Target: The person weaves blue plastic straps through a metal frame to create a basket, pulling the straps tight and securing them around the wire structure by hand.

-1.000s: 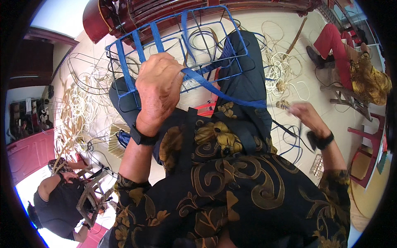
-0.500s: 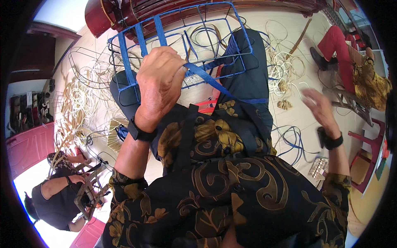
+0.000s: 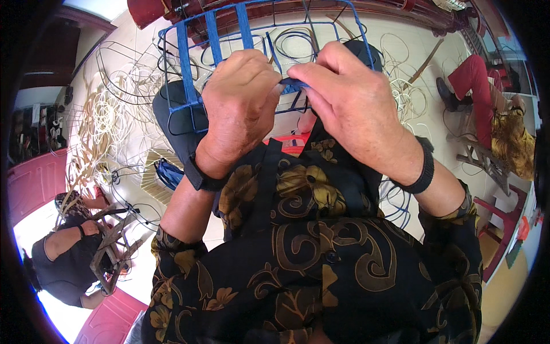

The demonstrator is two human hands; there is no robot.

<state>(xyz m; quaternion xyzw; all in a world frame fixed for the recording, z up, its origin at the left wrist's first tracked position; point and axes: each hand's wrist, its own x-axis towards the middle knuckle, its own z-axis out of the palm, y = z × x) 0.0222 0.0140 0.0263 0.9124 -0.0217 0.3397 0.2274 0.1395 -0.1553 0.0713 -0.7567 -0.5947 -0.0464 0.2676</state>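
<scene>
Tension in the blue strip (image 3: pixel 294 84) looks like the thing to guard. It spans the small gap between the left hand (image 3: pixel 243 103) and the right hand (image 3: pixel 361 103), at the near side of a blue wire frame (image 3: pixel 362 28) resting over the person's knees (image 3: pixel 175 94). The left is curled into a fist, its thumb against the strip; whatever its hidden fingers grip cannot be told. The right is partly closed, pinching the strip between thumb and forefinger.

Good handling would have the left anchor the strip while the right draws it snug, and since it looks folded between the fingertips, flattening it first seems wise. The blue bands (image 3: pixel 185 63) across the frame's left part lie flat, a fair model to match. A steady pull is safer than a jerk, which could skew the frame.
</scene>
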